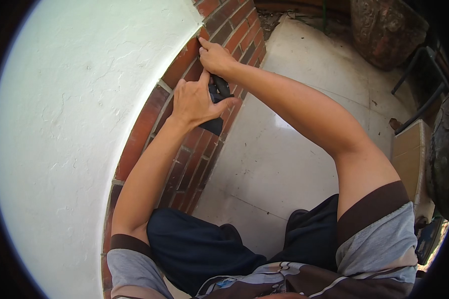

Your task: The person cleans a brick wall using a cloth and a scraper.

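My left hand (192, 102) is up against the brick face, thumb stretched out and index finger pointing up. It is around a flat black piece (212, 125), whose lower corner shows beneath the palm. Just above, my right hand (217, 59) is closed on a thin dark tool (222, 87); its handle end shows below the hand, and a dark tip shows by the index finger. That fingertip touches the bricks near the white wall's edge. My two hands nearly meet, so most of both items is hidden and their exact kind cannot be made out.
A red brick band (184, 174) runs along the white plastered wall (80, 124) on the left. Pale floor tiles (264, 169) lie beneath me. A large brown pot (386, 32), a dark metal frame (424, 107) and a cardboard box (408, 154) stand on the right.
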Motion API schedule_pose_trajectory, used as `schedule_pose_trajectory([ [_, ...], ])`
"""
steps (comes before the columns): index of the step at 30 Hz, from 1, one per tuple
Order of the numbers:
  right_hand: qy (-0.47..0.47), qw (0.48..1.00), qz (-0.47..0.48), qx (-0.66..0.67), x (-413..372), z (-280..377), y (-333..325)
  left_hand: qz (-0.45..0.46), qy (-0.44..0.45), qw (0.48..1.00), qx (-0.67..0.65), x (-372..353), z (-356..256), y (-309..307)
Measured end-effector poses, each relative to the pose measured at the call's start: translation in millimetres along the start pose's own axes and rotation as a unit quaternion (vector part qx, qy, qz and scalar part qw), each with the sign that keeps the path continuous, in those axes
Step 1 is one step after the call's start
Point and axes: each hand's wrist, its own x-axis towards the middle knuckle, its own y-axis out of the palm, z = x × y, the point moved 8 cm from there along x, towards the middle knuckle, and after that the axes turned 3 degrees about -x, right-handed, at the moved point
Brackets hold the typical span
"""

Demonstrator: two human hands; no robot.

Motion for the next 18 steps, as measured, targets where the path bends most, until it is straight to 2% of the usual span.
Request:
schedule_pose_trajectory([
  [4,0.003,1.0,0.011,-0.019,-5.8,0.5,-0.6,0.009,-0.025,0.998,-0.05,-2.0,-0.7,5.7],
  [9,0.015,1.0,-0.022,0.01,12.6,-5.0,-0.1,-0.002,-0.027,0.999,-0.022,5.5,1.7,0.4],
  [13,-0.025,0.999,-0.011,-0.031,-4.7,3.6,-0.5,0.008,-0.023,0.998,-0.051,-2.1,-4.7,4.8],
  [18,0.003,1.0,-0.016,-0.006,0.5,6.2,-4.3,0.012,-0.049,0.998,-0.04,4.3,0.2,1.1],
])
